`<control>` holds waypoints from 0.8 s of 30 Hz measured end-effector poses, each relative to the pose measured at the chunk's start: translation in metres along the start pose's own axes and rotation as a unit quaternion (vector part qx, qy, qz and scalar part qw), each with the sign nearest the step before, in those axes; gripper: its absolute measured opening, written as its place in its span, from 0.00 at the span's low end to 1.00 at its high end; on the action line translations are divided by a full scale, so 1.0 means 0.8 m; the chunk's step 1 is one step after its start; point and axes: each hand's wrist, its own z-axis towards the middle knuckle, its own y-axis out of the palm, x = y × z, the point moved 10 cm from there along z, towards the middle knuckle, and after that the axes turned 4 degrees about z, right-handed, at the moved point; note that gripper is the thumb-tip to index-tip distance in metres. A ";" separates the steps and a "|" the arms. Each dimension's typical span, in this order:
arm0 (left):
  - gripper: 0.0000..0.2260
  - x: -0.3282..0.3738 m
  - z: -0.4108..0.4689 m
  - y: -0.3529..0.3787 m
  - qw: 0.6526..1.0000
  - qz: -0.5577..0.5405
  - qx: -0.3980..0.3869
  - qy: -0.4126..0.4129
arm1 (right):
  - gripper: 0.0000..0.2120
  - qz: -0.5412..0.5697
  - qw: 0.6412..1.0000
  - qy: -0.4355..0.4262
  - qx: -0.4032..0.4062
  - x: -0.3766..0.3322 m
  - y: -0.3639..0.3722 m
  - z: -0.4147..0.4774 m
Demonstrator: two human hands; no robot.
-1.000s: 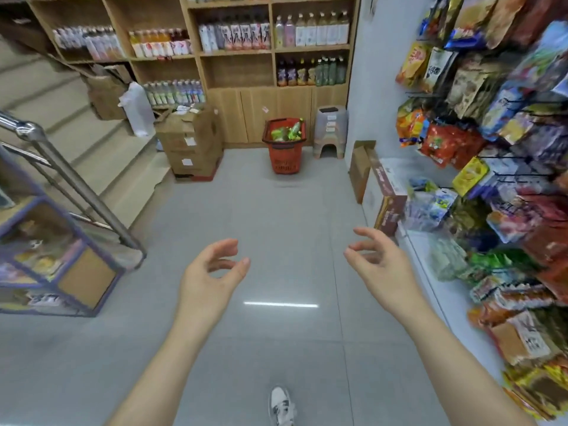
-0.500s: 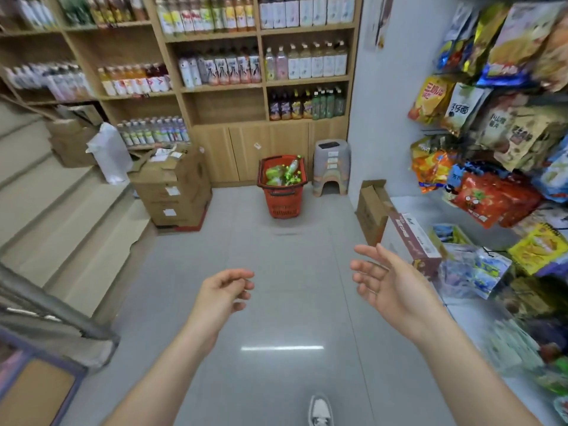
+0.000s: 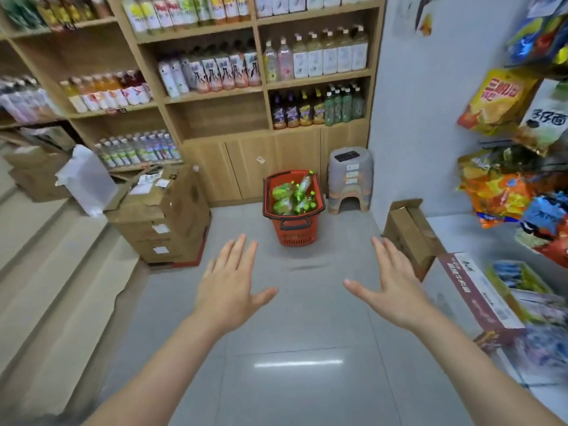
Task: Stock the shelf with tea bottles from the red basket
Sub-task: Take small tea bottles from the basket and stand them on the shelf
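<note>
both hands are held out flat over the grey tiled floor [image 3: 307,318], palms down. the left hand [image 3: 229,284] has its fingers straight and spread, grasping nothing; the right hand [image 3: 392,285] is the same, fingers splayed and empty. the two are well apart, with bare floor between them.

the red basket [image 3: 293,210] stands on the floor ahead of the hands, against the foot of the wooden shelf unit [image 3: 215,115], just left of a stack of grey plastic stools [image 3: 350,179]. green-labelled tea bottles [image 3: 292,195] lie jumbled inside it, one tilted up toward the back rim. its black handle is folded down on the near side.

the shelf compartment above the cabinet doors, left of the row of purple, yellow and green bottles [image 3: 316,107], holds nothing. stacked cardboard boxes [image 3: 166,216] sit at the shelf's left foot. snack bags [image 3: 507,192] hang along the right wall, above an open cardboard box [image 3: 412,235].
</note>
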 end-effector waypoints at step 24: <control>0.23 -0.193 0.794 0.266 0.963 0.053 -0.145 0.222 | 0.36 0.001 0.979 0.195 0.064 -0.029 0.186 0.703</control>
